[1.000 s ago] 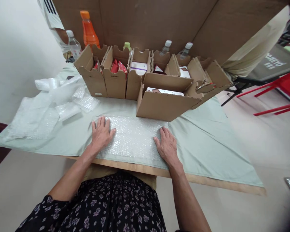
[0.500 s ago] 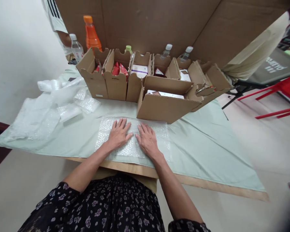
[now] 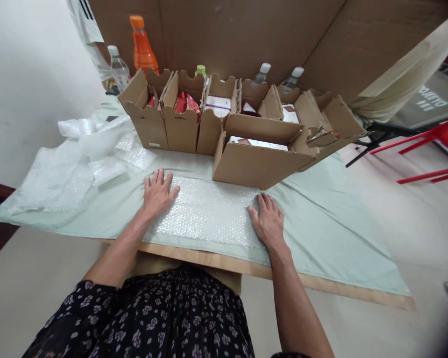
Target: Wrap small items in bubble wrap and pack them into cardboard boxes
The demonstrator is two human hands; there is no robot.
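A sheet of bubble wrap (image 3: pixel 205 211) lies flat on the pale green cloth (image 3: pixel 321 228), near the table's front edge. My left hand (image 3: pixel 159 193) rests palm down at the sheet's upper left corner, its fingers apart. At the right edge of the sheet lies my right hand (image 3: pixel 269 219), palm down with its thumb spread from the other fingers. Neither hand holds anything. Just behind the sheet stands an open cardboard box (image 3: pixel 259 164) with a white packet (image 3: pixel 259 144) inside.
A row of open cardboard boxes (image 3: pixel 181 132) holds red and white packets. Behind them stand an orange bottle (image 3: pixel 144 49) and several clear bottles (image 3: pixel 118 69). More bubble wrap (image 3: pixel 56 174) is heaped at the left. A red chair (image 3: pixel 438 149) stands at the right.
My hands have moved apart from the middle of the bubble wrap, the left hand to its left side and the right hand to its right edge. The view has shifted slightly.
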